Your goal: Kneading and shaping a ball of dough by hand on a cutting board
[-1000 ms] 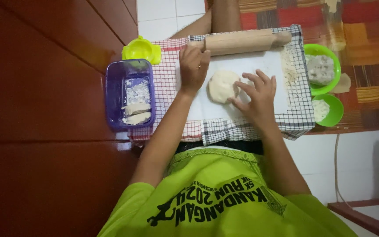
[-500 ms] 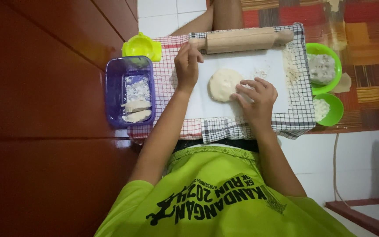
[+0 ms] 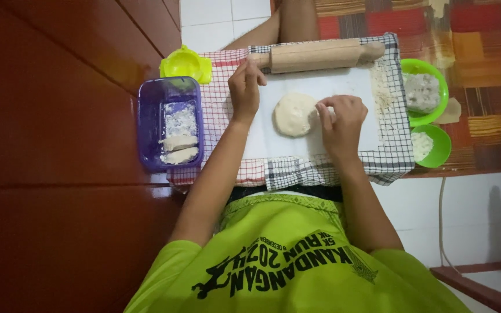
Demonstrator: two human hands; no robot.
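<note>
Whereas the right hand [image 3: 338, 119] lay spread over the near edge of the dough disc [image 3: 294, 115] one second ago, it now sits beside the disc with fingers curled, fingertips touching the disc's right rim. The left hand [image 3: 244, 87] has shifted away from the dough toward the left end of the wooden rolling pin [image 3: 317, 55]; its fingertips are at or just short of the pin's handle, fingers loosely bent, grasping nothing. Neither hand is clenched on anything.

Dough position: centre of the white sheet [image 3: 355, 93], which lies on a checked cloth [image 3: 389, 156].

Edges and room:
- Far side: the rolling pin lies across the cloth's far edge, near the disc.
- Left side: a purple rectangular container [image 3: 149, 124] holding flour and pale dough pieces touches the cloth's edge; a yellow mould [image 3: 185, 62] sits just beyond it.
- Right side: two green bowls [image 3: 436, 145] stand just beside the cloth.
- Near side: bare white sheet lies between the disc and the person's yellow-green shirt [image 3: 297, 249].
</note>
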